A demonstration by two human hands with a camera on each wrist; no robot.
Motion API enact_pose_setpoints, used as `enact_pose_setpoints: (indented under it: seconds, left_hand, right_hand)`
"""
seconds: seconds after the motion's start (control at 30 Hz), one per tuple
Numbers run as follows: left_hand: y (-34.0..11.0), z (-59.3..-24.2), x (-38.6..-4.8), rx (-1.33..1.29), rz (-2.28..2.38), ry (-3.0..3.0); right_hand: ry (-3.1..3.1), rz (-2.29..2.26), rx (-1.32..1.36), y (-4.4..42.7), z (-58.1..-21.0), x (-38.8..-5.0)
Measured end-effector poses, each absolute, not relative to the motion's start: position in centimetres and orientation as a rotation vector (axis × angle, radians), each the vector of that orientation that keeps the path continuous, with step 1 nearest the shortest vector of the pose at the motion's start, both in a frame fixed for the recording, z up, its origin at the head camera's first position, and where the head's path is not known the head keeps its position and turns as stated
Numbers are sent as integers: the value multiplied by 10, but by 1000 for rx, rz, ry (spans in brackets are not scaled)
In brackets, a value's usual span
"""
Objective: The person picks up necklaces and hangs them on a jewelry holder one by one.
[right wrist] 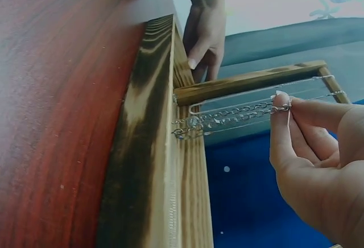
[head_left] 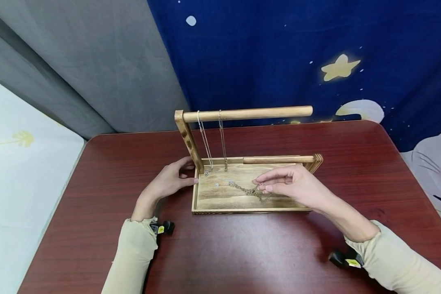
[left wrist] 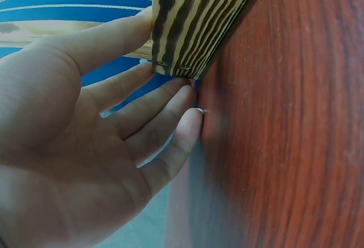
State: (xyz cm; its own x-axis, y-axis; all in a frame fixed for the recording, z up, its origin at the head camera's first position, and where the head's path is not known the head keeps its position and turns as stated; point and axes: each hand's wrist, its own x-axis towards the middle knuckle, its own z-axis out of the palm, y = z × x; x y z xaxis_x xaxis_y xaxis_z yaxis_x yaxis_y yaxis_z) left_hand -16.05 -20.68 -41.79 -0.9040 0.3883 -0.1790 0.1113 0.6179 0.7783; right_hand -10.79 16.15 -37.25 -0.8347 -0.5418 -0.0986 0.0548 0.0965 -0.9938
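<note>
A wooden jewelry stand (head_left: 250,211) with a shallow tray base stands on the table. My left hand (head_left: 169,179) holds its rear left corner, thumb on the end wall and fingers behind the post. Over the tray, my right hand (head_left: 295,188) pinches a silvery chain (head_left: 248,191) between thumb and fingertips. In the right wrist view the chain (right wrist: 239,111) stretches from the fingertips toward the tray; a small pendant (head_left: 217,185) lies at its left. Two thin necklaces, a left one (head_left: 206,143) and a right one (head_left: 223,141), hang from the upper bar (head_left: 250,113).
A lower wooden bar (head_left: 277,159) runs along the tray's back right to a short striped post (head_left: 316,162). The dark red table (head_left: 242,253) extends around the stand. Behind it hang a grey curtain (head_left: 106,61) and a blue starry curtain (head_left: 264,53).
</note>
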Motion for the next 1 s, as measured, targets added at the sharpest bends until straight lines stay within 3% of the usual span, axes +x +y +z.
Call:
enact_pose_setpoints:
  seconds: [1.0]
  left_hand:
    - [-208,-420,-162,389,1166,2516]
  right_hand:
    - [2066,-1852,-537,174,-330,-110]
